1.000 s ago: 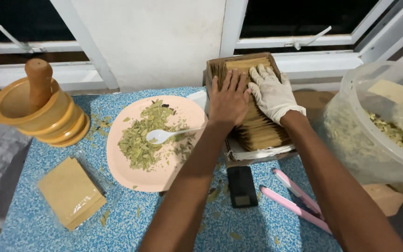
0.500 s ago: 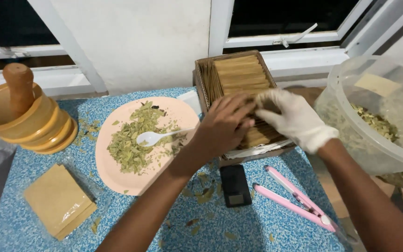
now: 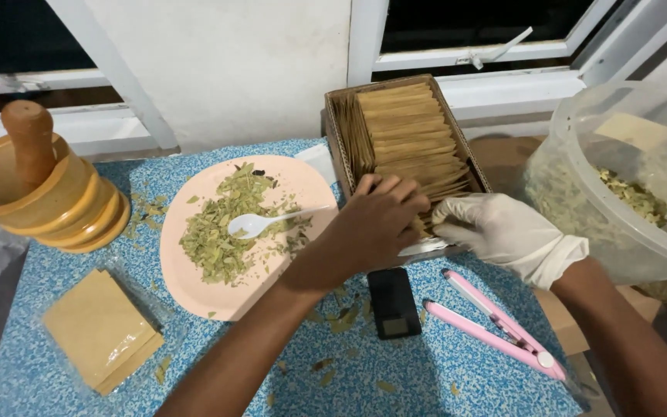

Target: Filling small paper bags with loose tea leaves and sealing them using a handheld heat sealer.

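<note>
Head view: hands at the near end of the cardboard box of brown paper pouches, which stand on edge in rows, packed tight. Your bare left hand curls over the nearest pouches, fingers hooked into the row; looks like it is pinching one or a few, but the grip itself is hidden under the knuckles. Your gloved right hand sits just beside it, fingertips pressed into the same row, seemingly parting or steadying it. My read: you're mid-pick, working a pouch loose from the front of the stack. Next move likely needs a clean straight pull up while the right hand holds the neighbours down, or the row may fan out.

Surface: blue speckled top, dried leaf bits scattered on it. Pink plate with crushed green leaves and a white plastic spoon left of the box. Small black scale and pink flat-iron sealer near your wrists. Flat pouch bundle at near left, wooden mortar and pestle at far left, clear tub of leaves at right. White wall and window frames behind, dark outside.
</note>
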